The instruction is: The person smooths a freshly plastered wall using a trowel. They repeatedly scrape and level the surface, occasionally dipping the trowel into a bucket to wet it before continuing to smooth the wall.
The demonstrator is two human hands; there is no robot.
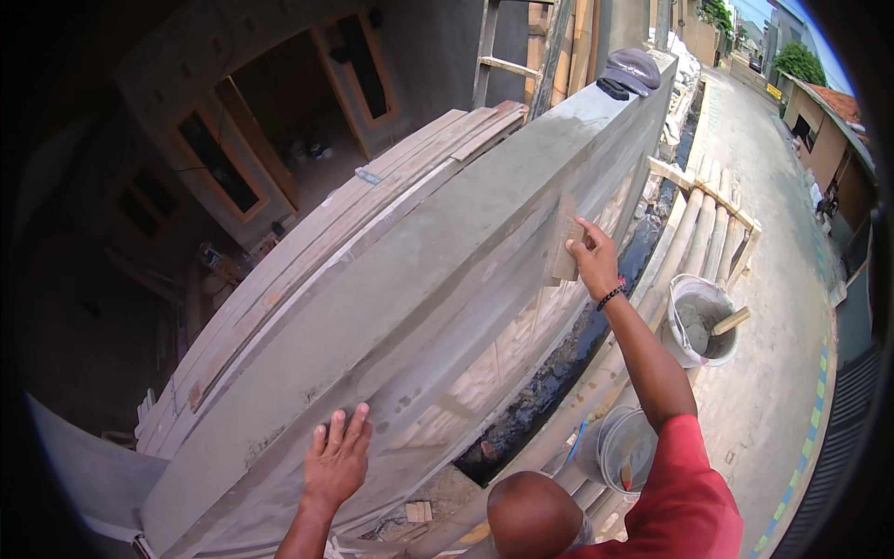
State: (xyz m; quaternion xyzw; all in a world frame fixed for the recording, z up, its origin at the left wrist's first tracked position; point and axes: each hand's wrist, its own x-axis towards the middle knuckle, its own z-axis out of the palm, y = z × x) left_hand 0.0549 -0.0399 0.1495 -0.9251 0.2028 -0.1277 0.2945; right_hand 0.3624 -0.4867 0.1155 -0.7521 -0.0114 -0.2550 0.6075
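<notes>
A grey plastered wall (391,307) runs from the lower left to the upper right, its top and side face smooth. My left hand (337,458) lies against its side near the top edge, fingers stretched and apart, holding nothing. Farther along, my right hand (594,260), with a dark beaded bracelet at the wrist, pinches a thin flat wooden board (564,235) between thumb and fingers. The board stands on edge close to the wall's side face; whether it touches the plaster I cannot tell.
A white bucket of grey mortar (691,321) with a wooden handle (731,321) and another bucket (610,445) stand at right. Bamboo poles (712,224) flank a dark water ditch (549,391). A cap (631,71) sits on the wall's far end; planks (372,191) lie behind.
</notes>
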